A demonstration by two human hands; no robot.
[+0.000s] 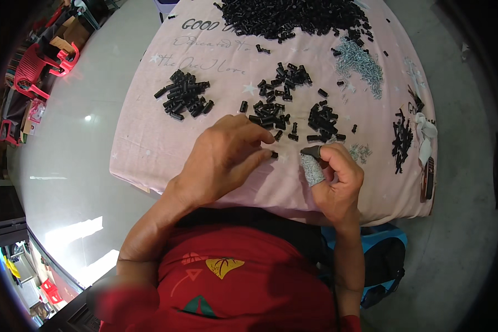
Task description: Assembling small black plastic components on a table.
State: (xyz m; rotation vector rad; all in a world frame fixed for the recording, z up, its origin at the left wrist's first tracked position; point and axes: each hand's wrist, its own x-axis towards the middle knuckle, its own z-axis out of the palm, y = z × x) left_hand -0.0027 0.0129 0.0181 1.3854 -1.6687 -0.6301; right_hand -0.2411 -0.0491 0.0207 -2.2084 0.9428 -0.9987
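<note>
My left hand (218, 157) is over the front of the cloth-covered table, fingers curled toward the thumb. A small black plastic part (274, 155) shows at its thumb tip, mostly hidden by the fingers. To the right, my right hand (340, 180) has thumb and index finger brought together. A grey speckled wrap (312, 169) covers that thumb, and a dark finger cover (312, 151) sits on the index finger. Whatever lies between those two tips is too small to make out. Just beyond both hands are loose black parts (268, 116) and another small cluster (323, 120).
A large heap of black parts (299, 16) covers the table's far side. Silvery small pins or screws (362, 63) lie at far right, with fewer near my right hand (361, 153). Black cylinders (183, 95) are piled at left. Dark thin strips (402, 141) lie by the right edge.
</note>
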